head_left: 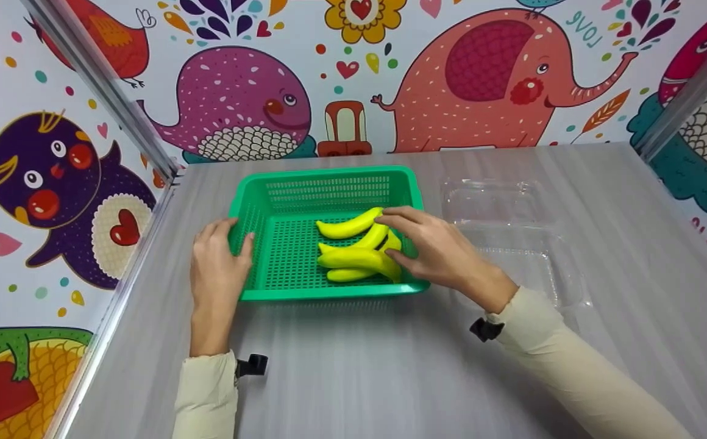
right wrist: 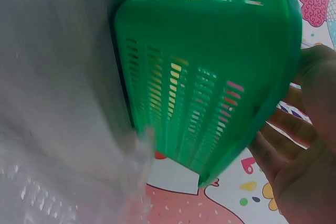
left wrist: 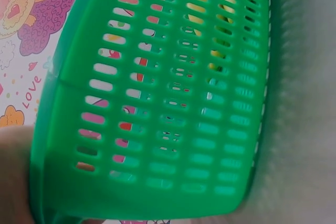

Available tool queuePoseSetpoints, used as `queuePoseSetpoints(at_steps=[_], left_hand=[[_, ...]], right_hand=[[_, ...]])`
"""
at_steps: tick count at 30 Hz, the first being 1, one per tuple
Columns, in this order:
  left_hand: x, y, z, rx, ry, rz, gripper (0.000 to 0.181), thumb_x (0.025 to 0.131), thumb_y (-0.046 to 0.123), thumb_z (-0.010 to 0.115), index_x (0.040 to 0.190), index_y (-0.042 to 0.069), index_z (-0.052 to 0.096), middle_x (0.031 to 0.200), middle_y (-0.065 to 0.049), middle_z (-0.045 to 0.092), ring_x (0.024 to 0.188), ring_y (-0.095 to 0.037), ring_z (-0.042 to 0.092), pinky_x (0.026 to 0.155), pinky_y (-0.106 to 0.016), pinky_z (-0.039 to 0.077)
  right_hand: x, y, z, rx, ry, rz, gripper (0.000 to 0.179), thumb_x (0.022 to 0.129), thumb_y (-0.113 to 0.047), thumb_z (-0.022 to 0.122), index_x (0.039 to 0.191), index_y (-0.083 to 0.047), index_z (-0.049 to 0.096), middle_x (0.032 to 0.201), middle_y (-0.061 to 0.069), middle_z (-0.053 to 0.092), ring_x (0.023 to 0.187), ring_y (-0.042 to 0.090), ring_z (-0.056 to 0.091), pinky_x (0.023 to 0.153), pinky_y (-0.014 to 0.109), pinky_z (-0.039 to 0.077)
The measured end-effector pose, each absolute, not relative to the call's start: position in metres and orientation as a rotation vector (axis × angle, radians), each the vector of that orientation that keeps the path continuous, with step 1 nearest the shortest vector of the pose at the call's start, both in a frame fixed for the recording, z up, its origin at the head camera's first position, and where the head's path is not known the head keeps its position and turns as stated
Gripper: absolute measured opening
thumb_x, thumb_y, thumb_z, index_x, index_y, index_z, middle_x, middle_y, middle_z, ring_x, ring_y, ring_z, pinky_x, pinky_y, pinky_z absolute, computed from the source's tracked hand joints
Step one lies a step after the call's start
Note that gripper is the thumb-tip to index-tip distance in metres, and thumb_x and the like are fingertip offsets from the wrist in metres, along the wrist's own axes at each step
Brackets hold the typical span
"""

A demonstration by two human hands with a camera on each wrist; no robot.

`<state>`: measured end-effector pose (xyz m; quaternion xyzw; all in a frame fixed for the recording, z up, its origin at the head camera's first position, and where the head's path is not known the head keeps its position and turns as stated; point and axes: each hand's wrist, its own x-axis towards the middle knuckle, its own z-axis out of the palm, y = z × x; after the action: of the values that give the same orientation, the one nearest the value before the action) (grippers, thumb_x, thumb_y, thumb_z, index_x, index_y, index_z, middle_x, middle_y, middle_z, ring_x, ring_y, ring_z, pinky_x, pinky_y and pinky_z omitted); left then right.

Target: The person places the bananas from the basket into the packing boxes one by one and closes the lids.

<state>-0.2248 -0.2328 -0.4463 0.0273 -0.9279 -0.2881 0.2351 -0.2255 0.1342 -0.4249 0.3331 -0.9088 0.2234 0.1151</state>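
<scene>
A green plastic basket (head_left: 329, 294) with slotted walls stands on the table. Several yellow bananas (head_left: 353, 257) lie in its right half, some overlapping. My left hand (head_left: 216, 262) holds the basket's left rim, its thumb on the inner side. In the left wrist view the outside of the basket (left wrist: 157, 195) fills most of the picture. Over the right rim reaches my right hand (head_left: 439, 247), its fingers spread loosely above the banana ends with nothing plainly held. The right wrist view shows this hand (right wrist: 304, 171) beyond the rim; its fingertips are partly hidden there.
A clear plastic container (head_left: 548, 244) lies open on the table right of the basket, close to my right forearm. Patterned panels (head_left: 244, 91) with cartoon animals stand behind and at the sides, joined by metal posts (head_left: 103, 85). The grey table (head_left: 353, 372) extends in front.
</scene>
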Motion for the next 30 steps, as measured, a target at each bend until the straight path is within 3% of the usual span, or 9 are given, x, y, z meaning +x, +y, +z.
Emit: queuePoseSetpoints(at_steps=[8,18,25,30], left_hand=[[-0.223,-0.231,-0.448,0.085,-2.555,-0.800,0.035,0.101,-0.007,0.066,0.135,-0.007,0.071,0.141,-0.030,0.067,0.134,-0.050,0.061,0.112,-0.061,0.054],[-0.223,-0.232,-0.447,0.090,-2.553,-0.807,0.036,0.100,-0.009,0.065,0.136,-0.007,0.071,0.142,-0.031,0.066,0.135,-0.051,0.061,0.112,-0.061,0.054],[-0.222,-0.232,-0.448,0.089,-2.555,-0.817,0.037,0.101,-0.009,0.063,0.137,-0.007,0.071,0.144,-0.031,0.065,0.137,-0.051,0.058,0.112,-0.062,0.053],[-0.222,-0.231,-0.448,0.090,-2.554,-0.814,0.037,0.101,-0.009,0.064,0.137,-0.006,0.071,0.144,-0.031,0.065,0.137,-0.052,0.058,0.112,-0.062,0.053]], right_hand=[[-0.224,0.122,-0.432,1.015,-2.704,0.684,0.054,0.097,-0.025,0.084,0.147,-0.014,0.068,0.145,0.008,0.068,0.118,0.027,0.074,0.098,0.042,0.065],[-0.226,0.113,-0.432,1.040,-2.816,0.699,0.050,0.095,-0.027,0.086,0.141,-0.013,0.072,0.142,0.008,0.072,0.128,0.029,0.071,0.106,0.047,0.062],[-0.229,0.107,-0.432,1.092,-2.842,0.684,0.049,0.094,-0.026,0.087,0.139,-0.011,0.073,0.136,0.009,0.074,0.117,0.027,0.072,0.099,0.043,0.065],[-0.232,0.103,-0.430,1.099,-2.880,0.659,0.049,0.095,-0.025,0.087,0.139,-0.011,0.072,0.136,0.009,0.073,0.116,0.028,0.070,0.102,0.045,0.063]])
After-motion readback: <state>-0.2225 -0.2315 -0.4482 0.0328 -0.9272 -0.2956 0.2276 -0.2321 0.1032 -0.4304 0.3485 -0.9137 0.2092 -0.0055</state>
